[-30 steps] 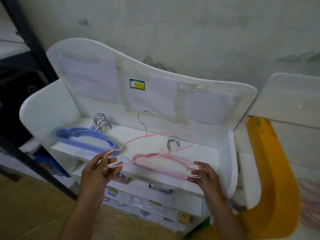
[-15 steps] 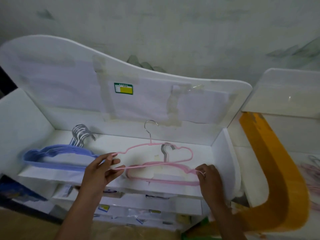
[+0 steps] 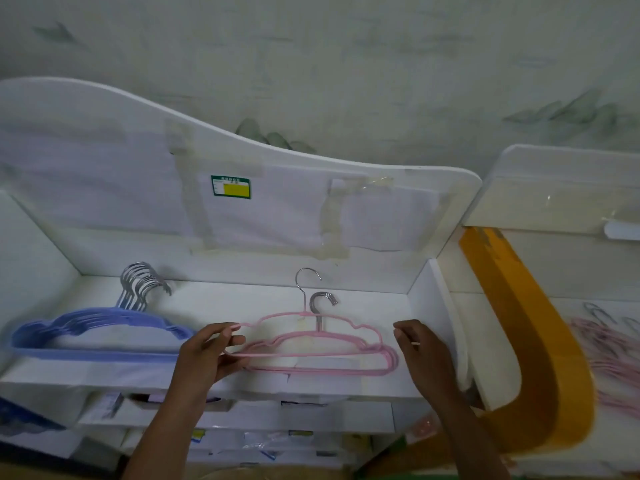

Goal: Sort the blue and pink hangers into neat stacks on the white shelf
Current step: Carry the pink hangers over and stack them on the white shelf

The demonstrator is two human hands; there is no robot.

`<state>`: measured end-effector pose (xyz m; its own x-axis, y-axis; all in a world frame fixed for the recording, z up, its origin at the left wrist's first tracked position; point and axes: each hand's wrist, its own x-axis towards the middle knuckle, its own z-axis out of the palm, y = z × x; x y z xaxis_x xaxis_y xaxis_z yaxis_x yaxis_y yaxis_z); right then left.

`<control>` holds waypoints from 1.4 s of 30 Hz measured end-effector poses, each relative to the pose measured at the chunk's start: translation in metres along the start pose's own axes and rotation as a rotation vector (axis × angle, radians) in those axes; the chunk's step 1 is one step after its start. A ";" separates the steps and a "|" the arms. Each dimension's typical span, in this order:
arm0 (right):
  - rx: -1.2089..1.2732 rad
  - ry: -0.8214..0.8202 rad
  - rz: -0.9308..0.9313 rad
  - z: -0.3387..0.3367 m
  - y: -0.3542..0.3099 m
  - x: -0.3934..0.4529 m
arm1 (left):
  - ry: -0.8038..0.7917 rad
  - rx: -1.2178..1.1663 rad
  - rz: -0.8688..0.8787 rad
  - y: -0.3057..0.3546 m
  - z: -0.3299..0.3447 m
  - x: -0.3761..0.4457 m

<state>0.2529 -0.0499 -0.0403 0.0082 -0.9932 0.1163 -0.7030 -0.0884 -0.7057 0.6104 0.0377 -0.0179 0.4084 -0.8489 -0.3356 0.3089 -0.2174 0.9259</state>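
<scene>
Pink hanger [image 3: 304, 336] lies left-right, hook rearward, pinched by left hand [image 3: 207, 355] fingers; right hand [image 3: 420, 355] open, empty.

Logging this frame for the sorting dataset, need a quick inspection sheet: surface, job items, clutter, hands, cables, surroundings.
Surface: white shelf, top ledge with a taped, wavy back panel.
Job's things: blue hanger stack at left, hooks bunched toward the back; pink hanger stack mid-right; one single pink hanger held above it.
Clutter: loose pink hangers on the surface to the right, blurred; packaged items under the ledge, unclear.
Grippers: left hand fingers pinch the single hanger's left end; right hand beside its right end, contact not clear.
Cables: nothing seen.
Surroundings: patterned wall behind; yellow curved piece right of the shelf.
</scene>
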 end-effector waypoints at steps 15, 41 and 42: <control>0.028 -0.048 0.019 0.004 0.002 -0.011 | 0.057 0.587 0.285 -0.044 0.015 0.019; -0.510 -0.096 -0.158 0.045 0.010 0.003 | -0.067 1.274 0.530 -0.035 0.028 0.044; -0.492 -0.110 -0.168 0.045 0.010 0.003 | -0.068 1.276 0.534 -0.037 0.028 0.044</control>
<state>0.2779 -0.0570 -0.0789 0.2052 -0.9728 0.1071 -0.9360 -0.2271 -0.2689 0.5933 -0.0054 -0.0619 0.1732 -0.9815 0.0810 -0.8765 -0.1161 0.4672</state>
